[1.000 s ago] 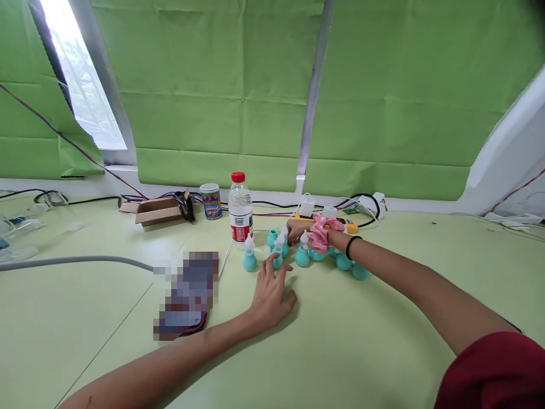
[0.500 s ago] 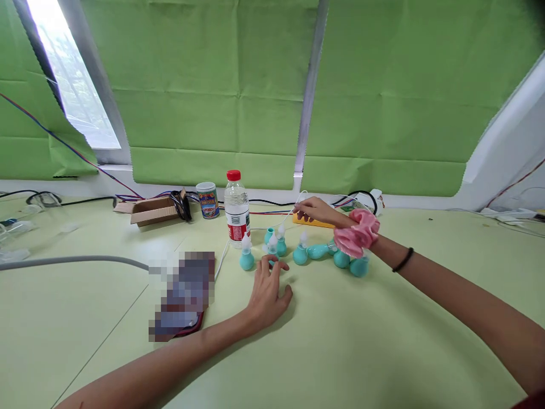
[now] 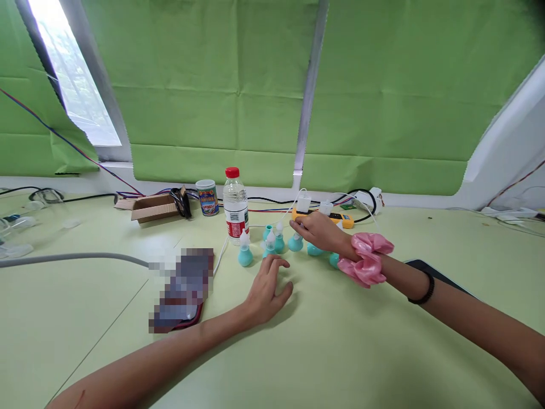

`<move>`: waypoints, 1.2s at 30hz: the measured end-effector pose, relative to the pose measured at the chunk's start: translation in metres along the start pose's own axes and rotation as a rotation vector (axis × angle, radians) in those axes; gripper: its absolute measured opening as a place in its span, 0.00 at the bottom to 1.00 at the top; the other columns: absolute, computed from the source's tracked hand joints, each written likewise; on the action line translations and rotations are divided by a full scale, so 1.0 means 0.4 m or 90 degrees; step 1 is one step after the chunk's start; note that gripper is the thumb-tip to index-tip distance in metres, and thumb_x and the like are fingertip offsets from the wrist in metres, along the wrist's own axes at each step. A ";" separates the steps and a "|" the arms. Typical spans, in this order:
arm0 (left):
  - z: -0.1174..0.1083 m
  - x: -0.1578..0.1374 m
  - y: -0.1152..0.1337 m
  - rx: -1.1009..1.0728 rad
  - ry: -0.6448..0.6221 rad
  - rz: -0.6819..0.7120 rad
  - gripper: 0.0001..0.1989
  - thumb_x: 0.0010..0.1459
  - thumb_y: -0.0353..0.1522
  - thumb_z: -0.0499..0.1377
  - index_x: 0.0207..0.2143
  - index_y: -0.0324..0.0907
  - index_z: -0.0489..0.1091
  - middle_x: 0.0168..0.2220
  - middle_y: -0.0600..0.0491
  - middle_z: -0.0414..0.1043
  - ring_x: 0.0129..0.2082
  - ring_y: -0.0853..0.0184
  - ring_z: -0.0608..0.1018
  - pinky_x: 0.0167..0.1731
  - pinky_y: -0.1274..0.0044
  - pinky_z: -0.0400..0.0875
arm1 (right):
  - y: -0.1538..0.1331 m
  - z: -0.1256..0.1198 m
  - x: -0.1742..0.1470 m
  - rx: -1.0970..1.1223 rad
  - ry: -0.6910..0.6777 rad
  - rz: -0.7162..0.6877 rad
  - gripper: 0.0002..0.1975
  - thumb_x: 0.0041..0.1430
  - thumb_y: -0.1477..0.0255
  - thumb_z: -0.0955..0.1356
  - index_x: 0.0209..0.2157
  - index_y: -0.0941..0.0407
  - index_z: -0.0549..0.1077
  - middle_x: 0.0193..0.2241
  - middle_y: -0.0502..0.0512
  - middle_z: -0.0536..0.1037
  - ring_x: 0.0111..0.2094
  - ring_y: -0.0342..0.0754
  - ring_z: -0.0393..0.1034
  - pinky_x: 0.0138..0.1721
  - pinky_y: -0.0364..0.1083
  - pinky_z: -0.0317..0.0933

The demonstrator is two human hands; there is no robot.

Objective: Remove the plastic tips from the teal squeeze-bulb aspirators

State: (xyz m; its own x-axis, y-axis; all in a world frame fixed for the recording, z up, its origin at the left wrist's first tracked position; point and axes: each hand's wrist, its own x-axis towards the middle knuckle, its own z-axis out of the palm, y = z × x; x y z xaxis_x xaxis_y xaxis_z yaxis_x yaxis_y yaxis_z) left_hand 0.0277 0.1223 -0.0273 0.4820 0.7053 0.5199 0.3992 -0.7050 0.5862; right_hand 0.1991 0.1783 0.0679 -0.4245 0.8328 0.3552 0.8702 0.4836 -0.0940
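Teal bulb droppers [image 3: 272,245] stand clustered on the pale green surface [image 3: 340,352] before a water bottle [image 3: 232,207]. From the head camera, the left hand [image 3: 266,287] lies palm down, fingers [image 3: 279,263] spread loose, tips just short of one dropper. The right hand [image 3: 321,232], pink scrunchie [image 3: 366,260] at its wrist, reaches over the cluster, fingers pinching the white tip of a dropper [image 3: 295,243].

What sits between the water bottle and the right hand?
In the head view, three teal bulbs with white tips stand between the water bottle and the right hand: one nearest the bottle, then two close together. A fourth is at the fingertips.
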 end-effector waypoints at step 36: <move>-0.050 -0.057 0.007 -0.108 -0.018 -0.140 0.13 0.49 0.37 0.55 0.28 0.36 0.72 0.19 0.55 0.65 0.19 0.73 0.62 0.20 0.82 0.57 | -0.090 0.222 -0.158 1.012 -0.241 0.259 0.23 0.55 0.60 0.55 0.12 0.55 0.46 0.06 0.40 0.45 0.10 0.37 0.38 0.15 0.41 0.42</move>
State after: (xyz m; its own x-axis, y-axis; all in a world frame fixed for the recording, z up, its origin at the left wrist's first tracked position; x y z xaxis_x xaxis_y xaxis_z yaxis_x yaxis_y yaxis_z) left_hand 0.0021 0.1058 -0.0252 0.4216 0.8354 0.3527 0.3611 -0.5114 0.7798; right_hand 0.1723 0.1322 -0.0336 -0.4883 0.8626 -0.1321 -0.0669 -0.1880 -0.9799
